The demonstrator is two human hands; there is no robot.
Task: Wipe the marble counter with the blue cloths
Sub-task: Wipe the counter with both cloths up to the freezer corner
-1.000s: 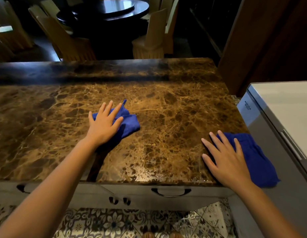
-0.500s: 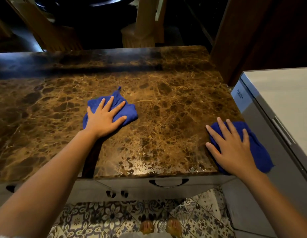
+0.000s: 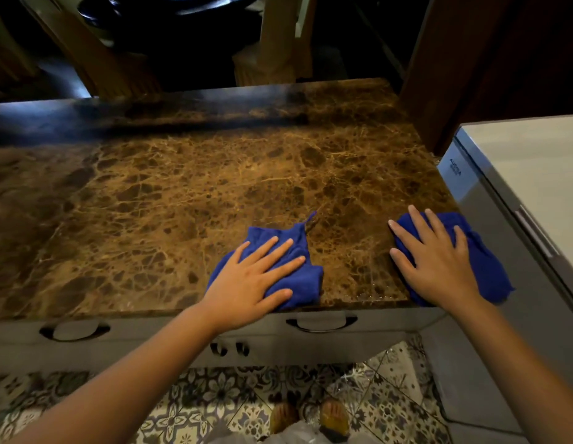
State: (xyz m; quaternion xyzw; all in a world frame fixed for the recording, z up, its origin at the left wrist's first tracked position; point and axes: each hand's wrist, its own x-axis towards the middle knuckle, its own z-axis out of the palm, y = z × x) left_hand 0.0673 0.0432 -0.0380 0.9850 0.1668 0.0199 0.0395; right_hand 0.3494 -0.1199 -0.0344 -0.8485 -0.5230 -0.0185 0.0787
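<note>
The brown marble counter (image 3: pixel 189 200) fills the middle of the head view. My left hand (image 3: pixel 249 282) lies flat, fingers spread, pressing a crumpled blue cloth (image 3: pixel 302 283) at the counter's front edge, right of centre. My right hand (image 3: pixel 435 261) presses flat on a second blue cloth (image 3: pixel 485 267) at the front right corner. Part of that cloth hangs over the counter's right edge.
A grey-white appliance (image 3: pixel 516 174) stands close against the counter's right side. Drawer handles (image 3: pixel 322 325) sit below the front edge, above a patterned tile floor (image 3: pixel 214 402). Wooden chairs (image 3: pixel 278 43) and a dark table stand beyond the far edge. A dark wooden panel (image 3: pixel 471 59) rises at the back right.
My left hand has slid its cloth from the middle of the counter right and toward the front edge. My right hand stayed on its cloth at the right corner.
</note>
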